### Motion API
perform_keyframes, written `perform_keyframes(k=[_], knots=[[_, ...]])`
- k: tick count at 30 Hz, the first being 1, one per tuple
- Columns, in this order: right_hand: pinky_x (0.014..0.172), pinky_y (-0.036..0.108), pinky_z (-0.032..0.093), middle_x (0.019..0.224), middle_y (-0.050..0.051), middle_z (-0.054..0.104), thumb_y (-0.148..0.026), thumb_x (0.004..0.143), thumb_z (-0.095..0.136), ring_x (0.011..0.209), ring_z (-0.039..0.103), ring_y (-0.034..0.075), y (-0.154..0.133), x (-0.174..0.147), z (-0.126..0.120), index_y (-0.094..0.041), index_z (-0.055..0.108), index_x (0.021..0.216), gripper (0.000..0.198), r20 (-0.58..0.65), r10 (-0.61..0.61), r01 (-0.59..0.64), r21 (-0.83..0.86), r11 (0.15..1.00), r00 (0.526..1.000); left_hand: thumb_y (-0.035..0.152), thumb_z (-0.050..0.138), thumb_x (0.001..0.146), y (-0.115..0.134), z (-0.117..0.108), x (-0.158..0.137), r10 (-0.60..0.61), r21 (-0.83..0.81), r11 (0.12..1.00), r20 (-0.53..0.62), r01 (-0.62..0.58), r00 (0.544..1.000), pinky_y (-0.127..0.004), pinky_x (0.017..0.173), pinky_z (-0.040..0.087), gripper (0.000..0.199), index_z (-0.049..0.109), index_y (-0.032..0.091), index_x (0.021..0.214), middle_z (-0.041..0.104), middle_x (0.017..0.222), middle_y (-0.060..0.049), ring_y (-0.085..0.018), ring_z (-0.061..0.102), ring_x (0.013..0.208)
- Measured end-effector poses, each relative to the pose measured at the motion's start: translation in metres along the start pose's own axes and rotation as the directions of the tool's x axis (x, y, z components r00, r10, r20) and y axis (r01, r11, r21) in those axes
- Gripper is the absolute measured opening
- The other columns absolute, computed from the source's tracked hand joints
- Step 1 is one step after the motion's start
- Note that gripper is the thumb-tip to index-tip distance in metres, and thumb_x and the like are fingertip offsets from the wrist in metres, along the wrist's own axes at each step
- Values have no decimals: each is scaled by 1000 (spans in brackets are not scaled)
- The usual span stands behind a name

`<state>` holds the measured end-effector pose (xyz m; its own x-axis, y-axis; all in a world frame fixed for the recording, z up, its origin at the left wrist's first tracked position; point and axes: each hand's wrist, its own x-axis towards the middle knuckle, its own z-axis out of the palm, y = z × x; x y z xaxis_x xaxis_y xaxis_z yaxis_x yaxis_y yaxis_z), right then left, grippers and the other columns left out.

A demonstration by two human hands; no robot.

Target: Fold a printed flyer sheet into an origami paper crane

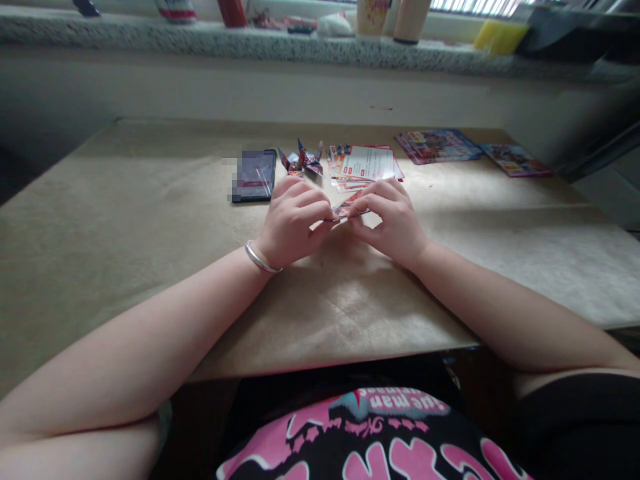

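A small folded piece of printed paper (pixel 344 211) is pinched between both hands over the middle of the table. My left hand (pixel 299 212), with a silver bangle at the wrist, grips its left side between thumb and fingers. On its right side, my right hand (pixel 389 217) pinches it the same way. The fingers cover much of the paper. Just beyond my left hand stand folded paper cranes (pixel 311 160) in dark, colourful print. A stack of printed sheets (pixel 367 163) lies behind my right hand.
A phone (pixel 257 175) lies left of the cranes. Colourful booklets (pixel 440 145) are piled at the back right, with another booklet (pixel 515 160) beside them. Behind the table (pixel 125 247), a stone windowsill (pixel 280 45) carries cups, a red container (pixel 232 12) and a yellow item (pixel 500 37).
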<state>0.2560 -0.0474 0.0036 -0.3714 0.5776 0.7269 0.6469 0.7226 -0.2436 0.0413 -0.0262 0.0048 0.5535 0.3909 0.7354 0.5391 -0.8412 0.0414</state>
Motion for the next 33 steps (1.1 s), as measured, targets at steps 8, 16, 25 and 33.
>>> perform_keyframes(k=[8,16,25,33], knots=[[87,42,46,86,1,65,-19,80,64,88,58,22,4,-1,-2,-27,66,80,8,-1,-12,12,-20,1000,1000,40,57,94,0,-1,0,-7,-3,1000,-2,7,1000,-41,86,40,29,59,24,70,66,76,1,-18,53,76],[85,41,46,87,2,65,-19,79,63,87,58,22,5,-1,-3,-26,65,81,7,-19,-21,20,-31,999,1000,39,58,93,-1,-1,0,5,37,999,-17,-5,1000,-40,85,41,28,60,24,70,67,76,1,-17,52,75],[74,35,45,74,-1,57,-11,73,56,73,55,18,8,-2,-6,-24,59,88,20,-94,99,-94,56,994,991,40,62,92,-6,1,-3,13,67,998,-66,-8,998,-41,90,40,23,62,27,73,66,79,2,-17,53,79],[60,31,43,65,-6,52,-33,87,62,59,52,14,17,-5,0,-24,59,104,20,-45,384,-376,132,917,922,42,64,92,-5,0,-6,-24,63,998,-107,31,994,-47,100,40,18,66,31,79,63,86,1,-20,56,92]])
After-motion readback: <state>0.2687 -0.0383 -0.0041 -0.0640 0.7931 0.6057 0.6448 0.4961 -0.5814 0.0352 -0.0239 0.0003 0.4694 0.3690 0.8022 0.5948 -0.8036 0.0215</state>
